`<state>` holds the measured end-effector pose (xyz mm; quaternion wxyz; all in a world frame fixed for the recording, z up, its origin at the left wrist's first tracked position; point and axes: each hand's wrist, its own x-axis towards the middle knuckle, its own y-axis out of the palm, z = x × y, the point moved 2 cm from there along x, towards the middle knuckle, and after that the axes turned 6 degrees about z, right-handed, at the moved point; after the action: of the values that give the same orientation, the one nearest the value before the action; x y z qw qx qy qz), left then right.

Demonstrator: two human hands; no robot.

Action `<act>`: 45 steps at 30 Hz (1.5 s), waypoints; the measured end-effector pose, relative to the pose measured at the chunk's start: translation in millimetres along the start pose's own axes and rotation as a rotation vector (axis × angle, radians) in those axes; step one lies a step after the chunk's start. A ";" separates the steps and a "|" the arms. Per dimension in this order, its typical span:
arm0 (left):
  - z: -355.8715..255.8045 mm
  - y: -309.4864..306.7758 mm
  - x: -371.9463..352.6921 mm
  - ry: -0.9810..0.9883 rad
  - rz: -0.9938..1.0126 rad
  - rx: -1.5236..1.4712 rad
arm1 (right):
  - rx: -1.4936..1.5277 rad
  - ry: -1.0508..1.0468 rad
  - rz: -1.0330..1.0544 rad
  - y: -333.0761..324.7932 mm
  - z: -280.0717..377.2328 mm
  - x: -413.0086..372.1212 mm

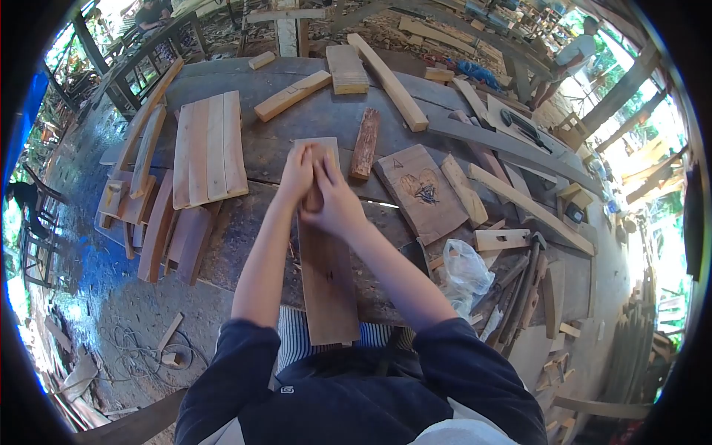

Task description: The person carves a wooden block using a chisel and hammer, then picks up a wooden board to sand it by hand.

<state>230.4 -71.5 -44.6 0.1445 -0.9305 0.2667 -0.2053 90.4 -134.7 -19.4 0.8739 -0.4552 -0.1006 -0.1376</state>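
Observation:
A long brown board (324, 278) lies lengthwise in front of me, its near end reaching past the table edge toward my lap. On its far part, my left hand (297, 172) and my right hand (340, 202) are closed around a small brown wooden block (314, 194). The fingers cover much of this block, so its exact kind is hidden. Just right of my hands lies a rough reddish-brown wood piece (364, 142). Farther right is a square board (420, 194) marked "A", with a carved hollow holding small dark pieces that look like nails.
A slatted panel (210, 152) and several wood offcuts lie on the left. Long battens (389, 83) cross the back and right. A plastic bag (466, 273) and a hammer (525, 285) are near right. Two other people (575, 55) are in the background.

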 end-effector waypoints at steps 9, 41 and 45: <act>-22.5 8.5 -69.3 -0.051 0.034 -0.045 | 0.055 0.047 -0.035 -3.9 31.2 -70.1; -89.4 4.4 -234.8 -0.227 0.010 0.072 | 0.158 0.045 0.101 -14.3 83.6 -201.3; -112.1 1.0 -282.9 -0.231 -0.005 0.117 | 0.123 0.032 0.175 -20.0 104.0 -244.9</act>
<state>-40.4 67.0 -33.4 0.2280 -0.9385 0.2336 -0.1126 -152.2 -23.6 -18.9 0.9104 -0.4055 -0.0545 -0.0616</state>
